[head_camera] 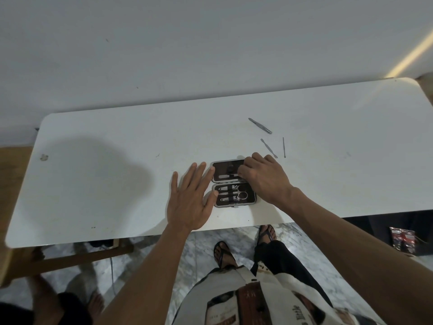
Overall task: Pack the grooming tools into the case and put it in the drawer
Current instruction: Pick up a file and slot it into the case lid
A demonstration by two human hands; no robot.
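- Near the centre of the frame, an open grooming case (234, 184) lies flat on the white table (117, 172), its two dark-lined halves one above the other.
- Lower half holds small scissors (241, 195) and other metal tools under a strap; upper half holds a slim tool (228, 176).
- Left hand (189, 202) lies flat and spread on the table, fingers extended, fingertips touching the case's left edge; it grips nothing.
- Right hand (262, 177) covers the upper half's right end, fingers curled down onto it; whether they pinch anything, I cannot tell.
- Up and right of the case, three loose tools rest on the table: tweezers (260, 125), a flat pusher (269, 148) just beside the right hand, and a thin pick (283, 147).
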